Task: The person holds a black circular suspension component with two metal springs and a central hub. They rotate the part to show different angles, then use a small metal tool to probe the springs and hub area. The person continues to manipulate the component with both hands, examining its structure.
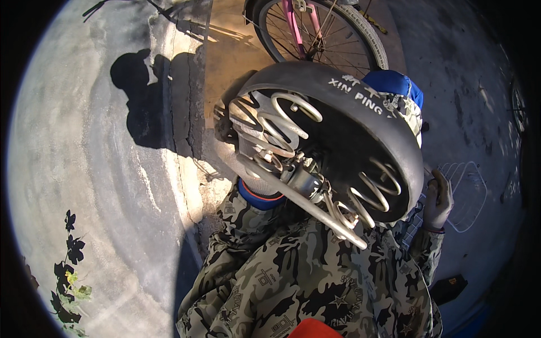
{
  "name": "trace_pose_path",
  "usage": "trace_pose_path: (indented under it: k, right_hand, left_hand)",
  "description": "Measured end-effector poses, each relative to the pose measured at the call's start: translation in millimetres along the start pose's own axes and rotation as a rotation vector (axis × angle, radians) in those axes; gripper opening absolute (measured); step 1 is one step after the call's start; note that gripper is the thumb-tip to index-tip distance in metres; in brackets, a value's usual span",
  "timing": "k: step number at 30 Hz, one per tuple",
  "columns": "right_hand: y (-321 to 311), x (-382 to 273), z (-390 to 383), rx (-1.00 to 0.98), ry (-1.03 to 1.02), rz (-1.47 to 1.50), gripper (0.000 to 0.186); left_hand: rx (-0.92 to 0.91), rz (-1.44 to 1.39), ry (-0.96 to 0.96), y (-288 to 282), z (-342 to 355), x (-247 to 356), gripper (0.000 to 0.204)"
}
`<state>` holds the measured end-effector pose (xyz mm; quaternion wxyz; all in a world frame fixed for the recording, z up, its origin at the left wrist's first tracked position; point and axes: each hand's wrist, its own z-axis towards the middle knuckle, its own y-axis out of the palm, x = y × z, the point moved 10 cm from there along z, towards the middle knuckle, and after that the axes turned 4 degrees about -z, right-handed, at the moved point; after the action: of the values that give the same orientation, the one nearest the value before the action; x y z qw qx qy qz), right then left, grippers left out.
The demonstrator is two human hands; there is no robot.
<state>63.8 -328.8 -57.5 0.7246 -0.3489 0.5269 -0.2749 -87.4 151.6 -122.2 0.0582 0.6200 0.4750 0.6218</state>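
A black bicycle saddle (338, 96) is held bottom-up at an angle above my camouflage-clad lap, showing metal coil springs (360, 197), a silver clamp (304, 180) and a long metal bar. My left hand (234, 149), in a pale knit glove, grips the saddle's left side, its fingers partly in shadow and behind it. My right hand (439, 197), also gloved, is low beside the saddle's right edge with curled fingers; what they hold, if anything, is unclear. A white wire basket or rack (470, 208) lies just beyond it.
A pink bicycle's front wheel (380, 53) stands on a brown board (231, 50) ahead. Blue-and-camouflage fabric (403, 84) shows behind the saddle. A leafy plant (79, 293) is at lower left, a dark box (448, 290) at lower right, on concrete ground (96, 186).
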Motion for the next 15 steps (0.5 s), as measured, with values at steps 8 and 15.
trace_pose_path:
  k: [8, 15]
  right_hand:
    - [0, 2, -1, 0.008, 0.019, 0.009, 0.033]
    - [0, 2, 2, -0.003, 0.057, 0.009, 0.033]
  left_hand:
    - [-0.009, -0.003, 0.023, 7, 5, 4, 0.054]
    - [-0.19, -0.25, -0.025, 65, 24, 32, 0.057]
